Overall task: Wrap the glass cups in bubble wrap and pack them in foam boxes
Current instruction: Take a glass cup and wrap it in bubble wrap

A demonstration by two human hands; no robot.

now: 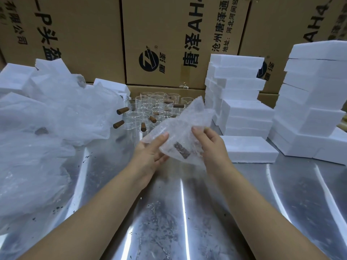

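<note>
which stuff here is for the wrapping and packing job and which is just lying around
For the job: bubble wrap, held by left hand and right hand; glass cups; foam boxes.
Lying about: crumpled plastic sheet; cardboard cartons.

The only view came from a wide-angle camera on the person's head. It looked forward and down across a metal table (169, 212) toward a wall of cardboard cartons (159, 34) that filled the top of the frame. Both forearms entered from the bottom edge. The left hand (152, 149) and right hand (212, 145) sat close to the lens near the centre, holding bubble wrap (180, 124). The glass cups (148, 107) stood just beyond them. The stacked foam boxes (242, 94) on the right leaned inward, bent by the lens, and plastic sheeting (47, 119) filled the left side.
</note>
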